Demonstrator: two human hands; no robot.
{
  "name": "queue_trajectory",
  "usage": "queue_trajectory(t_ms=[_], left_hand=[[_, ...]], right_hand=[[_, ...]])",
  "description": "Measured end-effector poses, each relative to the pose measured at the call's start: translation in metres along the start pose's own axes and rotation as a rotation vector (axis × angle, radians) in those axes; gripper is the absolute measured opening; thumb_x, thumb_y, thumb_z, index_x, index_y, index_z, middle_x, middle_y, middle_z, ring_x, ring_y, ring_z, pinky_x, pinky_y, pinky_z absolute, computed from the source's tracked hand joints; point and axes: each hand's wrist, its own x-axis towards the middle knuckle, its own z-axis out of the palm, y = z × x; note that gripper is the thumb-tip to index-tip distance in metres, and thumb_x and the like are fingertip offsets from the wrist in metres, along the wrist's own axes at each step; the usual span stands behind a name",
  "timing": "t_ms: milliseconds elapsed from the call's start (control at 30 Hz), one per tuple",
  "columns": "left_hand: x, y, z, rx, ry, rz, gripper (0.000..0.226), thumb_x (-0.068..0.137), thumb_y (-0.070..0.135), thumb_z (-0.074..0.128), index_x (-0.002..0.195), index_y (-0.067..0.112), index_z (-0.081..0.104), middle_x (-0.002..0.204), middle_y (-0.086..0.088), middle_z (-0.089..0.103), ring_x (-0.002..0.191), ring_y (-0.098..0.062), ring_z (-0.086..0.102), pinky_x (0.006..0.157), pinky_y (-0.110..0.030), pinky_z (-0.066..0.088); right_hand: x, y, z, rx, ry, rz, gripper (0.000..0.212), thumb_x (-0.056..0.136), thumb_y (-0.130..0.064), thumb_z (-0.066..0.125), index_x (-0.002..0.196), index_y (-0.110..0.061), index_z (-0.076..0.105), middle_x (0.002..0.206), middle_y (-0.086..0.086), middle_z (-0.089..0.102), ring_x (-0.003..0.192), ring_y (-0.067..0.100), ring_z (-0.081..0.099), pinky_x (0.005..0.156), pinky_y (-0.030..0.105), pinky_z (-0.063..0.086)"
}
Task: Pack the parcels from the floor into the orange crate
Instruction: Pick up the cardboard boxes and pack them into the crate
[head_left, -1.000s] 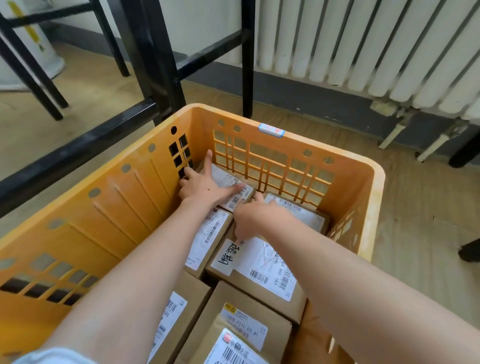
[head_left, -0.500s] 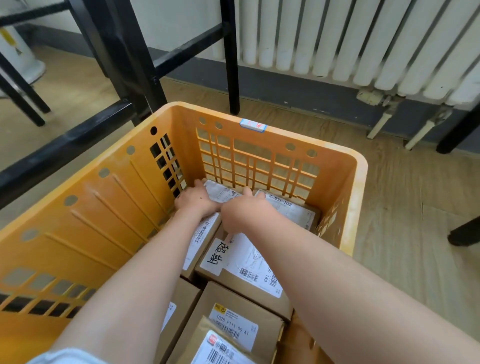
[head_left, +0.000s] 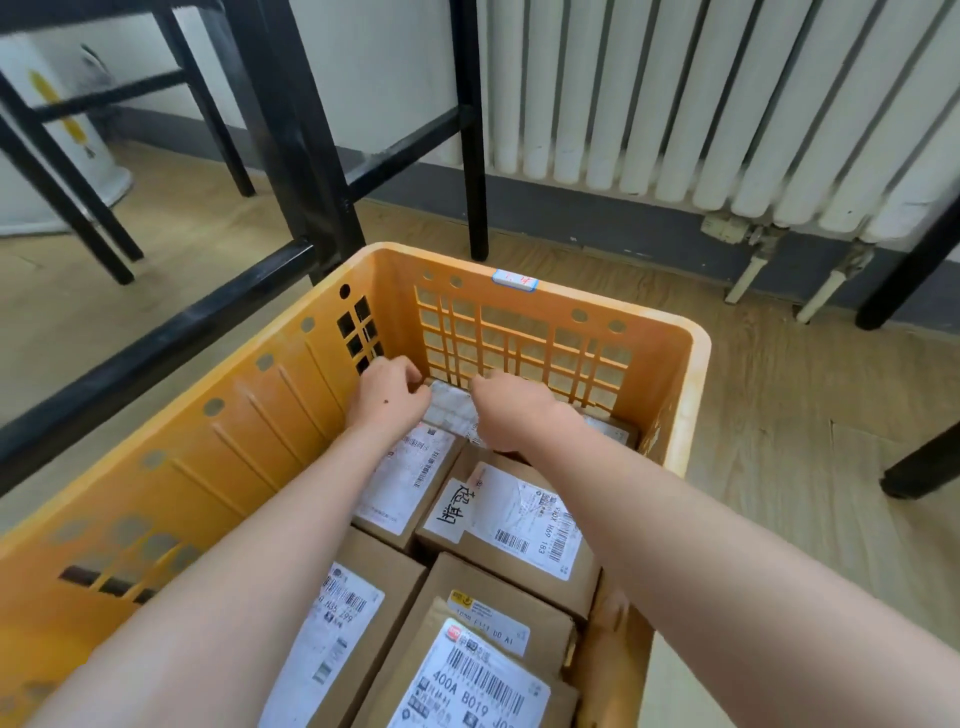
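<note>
The orange crate (head_left: 691, 374) stands on the floor in front of me and holds several brown cardboard parcels with white labels. At its far end a small parcel with a white label (head_left: 451, 405) sits between my hands. My left hand (head_left: 387, 397) grips its left end with curled fingers. My right hand (head_left: 511, 415) grips its right end, knuckles up. Nearer lie a parcel with handwritten characters (head_left: 511, 519), a narrow labelled parcel (head_left: 408, 475) and more parcels (head_left: 467, 670) at the near end. Most of the held parcel is hidden by my hands.
A black metal frame (head_left: 291, 130) crosses to the left and behind the crate. A white radiator (head_left: 701, 93) hangs on the far wall, with pipes running down to the wooden floor (head_left: 805, 405). A black leg (head_left: 919, 462) stands on the right.
My left hand went from lying flat on the far parcel to curling round its end. Both hands now sit higher against the crate's far wall, and the parcel has tilted up between them.
</note>
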Motion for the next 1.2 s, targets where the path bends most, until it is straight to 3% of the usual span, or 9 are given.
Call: queue_trajectory(t_ms=[33, 133, 400, 533, 733, 933, 1100, 1200], left_hand=[[-0.004, 0.003, -0.014, -0.033, 0.026, 0.027, 0.011, 0.089, 0.025, 0.058, 0.092, 0.017, 0.065, 0.1, -0.004, 0.064, 0.086, -0.015, 0.057, 0.066, -0.025, 0.041], [-0.02, 0.02, -0.047, -0.078, 0.097, 0.091, 0.019, 0.09, 0.025, 0.054, 0.074, 0.02, 0.062, 0.073, 0.003, 0.062, 0.069, -0.01, 0.054, 0.053, -0.021, 0.033], [-0.075, 0.109, -0.092, -0.092, 0.181, 0.285, 0.022, 0.09, 0.026, 0.054, 0.07, 0.019, 0.06, 0.065, 0.006, 0.057, 0.064, -0.01, 0.053, 0.053, -0.021, 0.037], [-0.109, 0.17, -0.098, -0.085, 0.208, 0.372, 0.021, 0.089, 0.027, 0.054, 0.072, 0.018, 0.061, 0.067, 0.003, 0.057, 0.066, -0.013, 0.053, 0.054, -0.022, 0.039], [-0.172, 0.263, -0.087, -0.047, 0.163, 0.55, 0.019, 0.088, 0.028, 0.055, 0.076, 0.016, 0.062, 0.071, -0.002, 0.061, 0.068, -0.014, 0.057, 0.057, -0.024, 0.041], [-0.263, 0.379, -0.034, -0.019, 0.019, 0.746, 0.018, 0.088, 0.027, 0.055, 0.074, 0.016, 0.06, 0.065, 0.004, 0.054, 0.061, -0.012, 0.051, 0.05, -0.021, 0.032], [-0.358, 0.465, 0.031, -0.011, -0.217, 0.836, 0.019, 0.085, 0.026, 0.054, 0.07, 0.015, 0.061, 0.071, -0.001, 0.061, 0.07, -0.023, 0.061, 0.066, -0.034, 0.053], [-0.412, 0.509, 0.068, 0.06, -0.28, 0.956, 0.022, 0.082, 0.028, 0.053, 0.061, 0.019, 0.053, 0.071, -0.002, 0.06, 0.072, -0.027, 0.06, 0.062, -0.03, 0.047]], right_hand=[[-0.004, 0.0, -0.007, 0.048, 0.009, -0.015, 0.041, 0.089, -0.006, 0.048, 0.13, -0.008, 0.045, 0.121, 0.011, 0.053, 0.104, 0.029, 0.056, 0.086, 0.04, 0.051], [-0.025, 0.003, -0.035, 0.147, 0.097, -0.058, 0.042, 0.086, -0.005, 0.046, 0.128, -0.011, 0.05, 0.124, 0.011, 0.055, 0.109, 0.03, 0.055, 0.092, 0.044, 0.05], [-0.139, 0.066, -0.076, 0.234, 0.498, -0.224, 0.035, 0.087, -0.011, 0.05, 0.118, -0.023, 0.06, 0.114, 0.003, 0.056, 0.108, 0.023, 0.053, 0.089, 0.038, 0.047], [-0.203, 0.114, -0.08, 0.252, 0.477, -0.217, 0.028, 0.089, -0.01, 0.052, 0.112, -0.021, 0.064, 0.103, -0.004, 0.056, 0.099, 0.016, 0.056, 0.08, 0.024, 0.045], [-0.31, 0.19, -0.077, 0.125, 0.358, -0.153, 0.027, 0.092, -0.012, 0.05, 0.113, -0.023, 0.063, 0.104, -0.005, 0.057, 0.1, 0.014, 0.055, 0.087, 0.031, 0.049], [-0.44, 0.282, -0.045, 0.177, 0.398, 0.065, 0.028, 0.089, -0.009, 0.05, 0.107, -0.02, 0.067, 0.09, -0.006, 0.055, 0.085, 0.01, 0.051, 0.077, 0.02, 0.038], [-0.534, 0.341, 0.0, 0.263, 0.393, 0.249, 0.029, 0.087, -0.007, 0.05, 0.107, -0.017, 0.068, 0.093, 0.001, 0.063, 0.087, 0.015, 0.056, 0.082, 0.025, 0.044], [-0.585, 0.372, 0.027, 0.318, 0.402, 0.351, 0.03, 0.086, -0.007, 0.049, 0.108, -0.015, 0.067, 0.096, 0.004, 0.064, 0.09, 0.018, 0.059, 0.083, 0.031, 0.048]])
